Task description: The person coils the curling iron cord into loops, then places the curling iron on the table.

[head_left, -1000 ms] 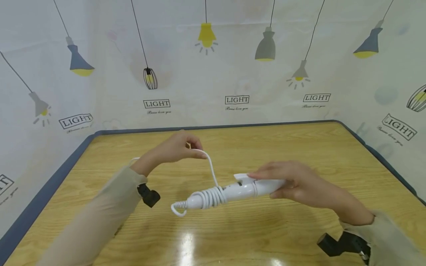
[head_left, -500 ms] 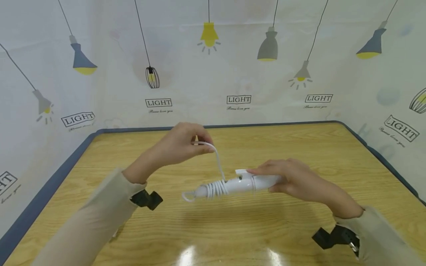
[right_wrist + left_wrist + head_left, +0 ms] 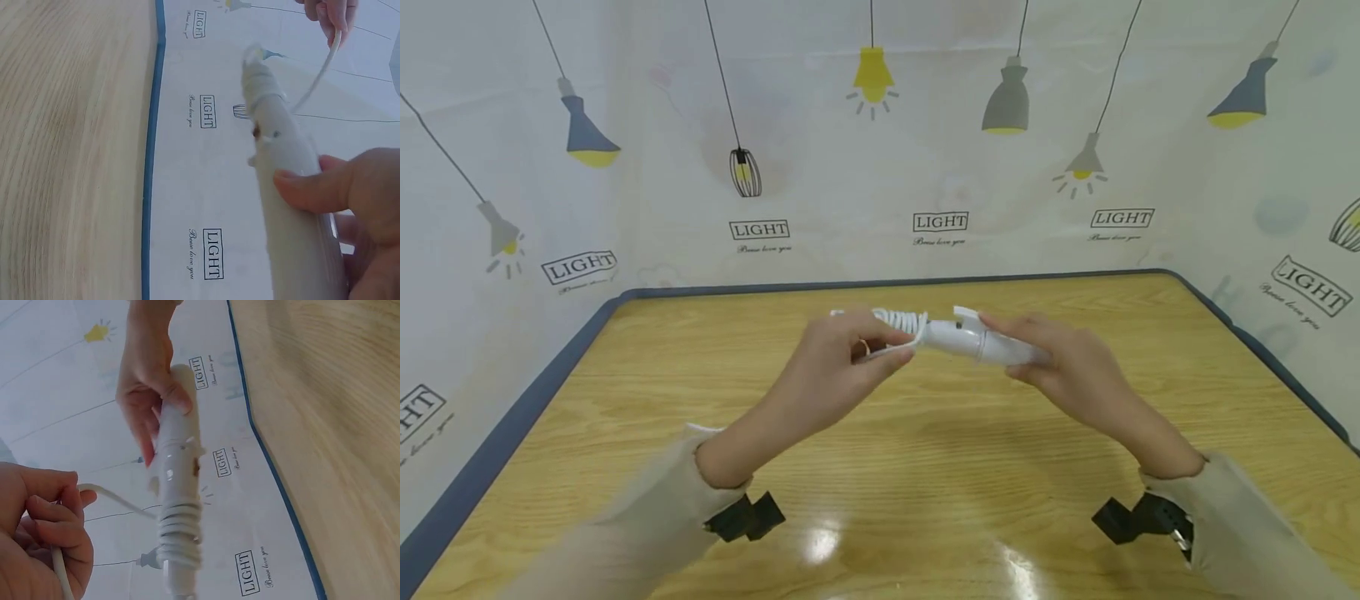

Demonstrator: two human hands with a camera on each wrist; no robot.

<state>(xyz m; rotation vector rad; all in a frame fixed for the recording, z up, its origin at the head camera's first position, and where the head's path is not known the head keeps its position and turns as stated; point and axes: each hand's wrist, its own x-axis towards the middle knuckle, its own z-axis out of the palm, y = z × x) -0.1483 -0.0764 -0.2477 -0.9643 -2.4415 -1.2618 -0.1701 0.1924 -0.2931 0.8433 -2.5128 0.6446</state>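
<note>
A white curling iron [image 3: 955, 337] is held above the table, roughly level, by my right hand [image 3: 1075, 358]. In the right wrist view the thumb lies along its smooth body [image 3: 297, 225]. Several turns of its white cord [image 3: 179, 534] are wound round the end away from that hand. My left hand [image 3: 842, 358] pinches the cord between thumb and fingers, near the windings. A free stretch of cord [image 3: 119, 503] runs from the left fingers to the coil in the left wrist view. The left hand hides part of the wound end in the head view.
Below the hands lies a wood-grain table [image 3: 880, 467] with a dark blue edge [image 3: 775, 288]. Behind it stands a pale wall covering [image 3: 850, 183] printed with lamps. A bit of cord [image 3: 702, 428] shows behind the left wrist.
The curling iron has risen in the head view, farther from me. My left hand, with the cord, has gone from above the iron to its near side.
</note>
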